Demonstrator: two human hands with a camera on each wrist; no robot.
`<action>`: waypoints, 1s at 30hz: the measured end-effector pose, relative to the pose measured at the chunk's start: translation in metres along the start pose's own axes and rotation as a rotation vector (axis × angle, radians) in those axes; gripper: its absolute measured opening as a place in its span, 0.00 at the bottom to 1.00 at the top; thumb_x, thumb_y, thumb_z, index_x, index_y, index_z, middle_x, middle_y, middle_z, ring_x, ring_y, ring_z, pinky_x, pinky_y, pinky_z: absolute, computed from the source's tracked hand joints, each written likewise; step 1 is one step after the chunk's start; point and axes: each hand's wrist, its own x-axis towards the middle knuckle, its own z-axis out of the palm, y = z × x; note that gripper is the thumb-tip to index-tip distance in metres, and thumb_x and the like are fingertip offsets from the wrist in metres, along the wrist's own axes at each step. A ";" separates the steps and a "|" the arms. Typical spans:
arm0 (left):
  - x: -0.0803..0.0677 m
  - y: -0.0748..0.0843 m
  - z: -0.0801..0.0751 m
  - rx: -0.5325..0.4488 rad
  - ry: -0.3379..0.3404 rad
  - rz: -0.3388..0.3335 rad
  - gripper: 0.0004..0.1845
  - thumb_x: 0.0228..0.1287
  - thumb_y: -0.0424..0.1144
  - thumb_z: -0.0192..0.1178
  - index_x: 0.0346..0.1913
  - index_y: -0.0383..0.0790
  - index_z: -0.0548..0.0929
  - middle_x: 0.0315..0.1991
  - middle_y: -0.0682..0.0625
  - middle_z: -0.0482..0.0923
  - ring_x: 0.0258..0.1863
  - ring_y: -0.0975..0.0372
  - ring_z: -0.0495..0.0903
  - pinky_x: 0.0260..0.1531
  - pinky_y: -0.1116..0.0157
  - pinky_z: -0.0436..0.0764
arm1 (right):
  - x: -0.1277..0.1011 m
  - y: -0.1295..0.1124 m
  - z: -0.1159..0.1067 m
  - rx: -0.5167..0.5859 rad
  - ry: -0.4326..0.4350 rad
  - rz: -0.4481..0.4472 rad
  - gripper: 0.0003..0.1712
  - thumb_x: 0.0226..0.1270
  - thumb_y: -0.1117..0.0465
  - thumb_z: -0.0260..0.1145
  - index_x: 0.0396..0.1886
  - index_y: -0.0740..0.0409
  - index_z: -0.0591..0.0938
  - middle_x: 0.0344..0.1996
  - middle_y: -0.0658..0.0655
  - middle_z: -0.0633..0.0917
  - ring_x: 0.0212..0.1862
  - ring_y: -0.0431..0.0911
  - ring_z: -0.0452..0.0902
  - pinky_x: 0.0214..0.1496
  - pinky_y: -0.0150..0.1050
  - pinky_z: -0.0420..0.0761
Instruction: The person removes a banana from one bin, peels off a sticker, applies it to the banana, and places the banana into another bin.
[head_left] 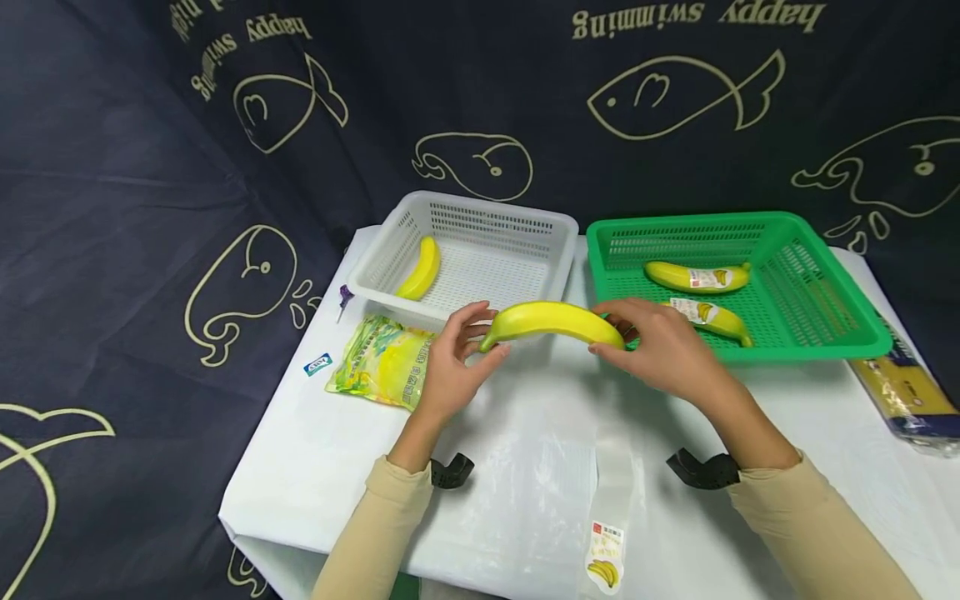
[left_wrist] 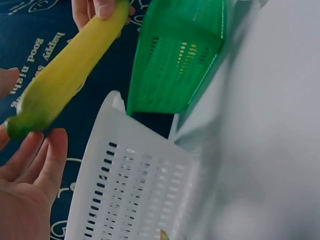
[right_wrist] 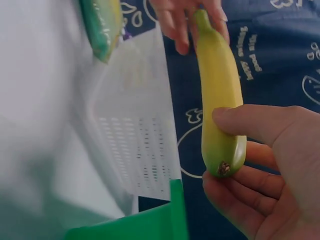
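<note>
A yellow banana (head_left: 553, 318) with greenish ends is held up above the table, lying sideways in the head view. My right hand (head_left: 660, 342) pinches its blunt end, thumb on one side and fingers on the other, as the right wrist view shows. Around the stem end is my left hand (head_left: 459, 362), its fingers spread and loosely bent, fingertips right at the stem (left_wrist: 22, 125). Close behind the banana stand a white basket (head_left: 566, 250) with one banana (head_left: 422, 268) in it and a green basket (head_left: 847, 292) holding two bananas with stickers, one (head_left: 697, 277) behind the other (head_left: 723, 323).
Left of the hands lies a yellow-green packet (head_left: 378, 362), with a small blue-green wrapper (head_left: 318, 364) beside it. A backing strip (head_left: 615, 475) with a banana sticker (head_left: 604, 557) lies near the table's front edge. Another package (head_left: 903, 387) rests at the right. Dark printed cloth (head_left: 465, 92) hangs behind.
</note>
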 end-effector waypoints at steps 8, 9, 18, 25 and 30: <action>-0.015 -0.001 0.005 0.078 -0.057 0.076 0.20 0.50 0.20 0.69 0.49 0.23 0.79 0.48 0.33 0.77 0.44 0.46 0.79 0.40 0.50 0.81 | -0.027 -0.003 0.015 -0.105 0.015 -0.057 0.26 0.54 0.49 0.75 0.52 0.47 0.81 0.35 0.42 0.80 0.33 0.38 0.73 0.34 0.38 0.74; -0.018 -0.002 0.005 0.081 -0.062 0.071 0.20 0.50 0.20 0.69 0.49 0.24 0.79 0.47 0.34 0.77 0.43 0.47 0.80 0.39 0.51 0.81 | -0.031 -0.004 0.016 -0.116 0.004 -0.060 0.26 0.54 0.49 0.75 0.53 0.48 0.81 0.36 0.43 0.80 0.33 0.38 0.74 0.33 0.38 0.75; -0.043 -0.031 0.008 0.205 -0.114 0.002 0.20 0.50 0.25 0.71 0.48 0.31 0.81 0.45 0.41 0.79 0.41 0.53 0.82 0.39 0.59 0.82 | -0.058 0.001 0.035 -0.108 -0.088 -0.071 0.29 0.56 0.55 0.75 0.57 0.56 0.78 0.42 0.50 0.82 0.37 0.41 0.76 0.38 0.41 0.77; -0.054 -0.068 0.015 0.500 -0.225 -0.153 0.19 0.52 0.37 0.73 0.49 0.43 0.82 0.41 0.54 0.79 0.35 0.66 0.79 0.37 0.67 0.79 | -0.065 0.025 0.062 -0.096 -0.107 -0.062 0.28 0.58 0.61 0.73 0.59 0.60 0.77 0.49 0.57 0.81 0.51 0.53 0.76 0.53 0.52 0.74; -0.054 -0.072 0.018 0.571 -0.278 -0.182 0.19 0.54 0.38 0.71 0.49 0.43 0.82 0.42 0.54 0.79 0.35 0.66 0.78 0.36 0.69 0.78 | -0.067 0.033 0.072 -0.082 -0.111 -0.031 0.27 0.60 0.61 0.70 0.59 0.61 0.76 0.50 0.59 0.80 0.53 0.54 0.76 0.54 0.52 0.73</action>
